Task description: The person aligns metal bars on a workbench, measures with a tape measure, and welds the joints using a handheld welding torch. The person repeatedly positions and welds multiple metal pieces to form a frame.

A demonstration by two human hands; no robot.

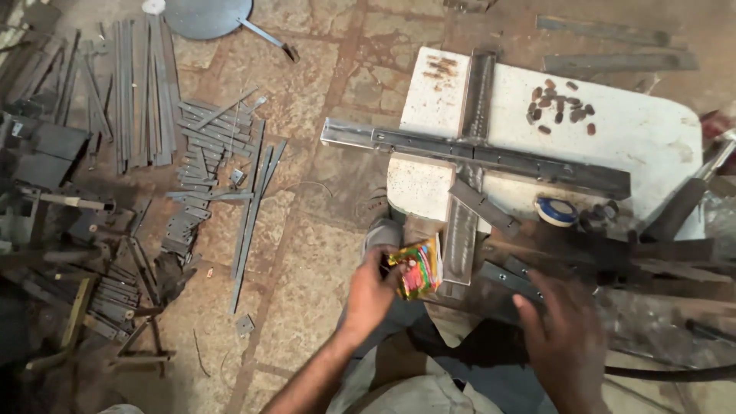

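Observation:
My left hand (369,295) holds a small bright foil packet (418,267), red, yellow and green, just in front of the white work block (636,138). My right hand (563,345) hovers lower right with fingers spread, its fingertips near a dark metal bar with holes (510,280). It grips nothing. A long dark steel rail (475,156) lies across the block, crossing a rusty channel piece (474,100). My knees and a grey shoe (381,234) show below the packet.
Several small brown pellets (560,107) lie on the block's top. A roll of blue tape (557,211) sits at its near edge. Heaps of cut steel strips (203,153) and brackets cover the stone floor at left. A round metal disc (203,15) lies at top.

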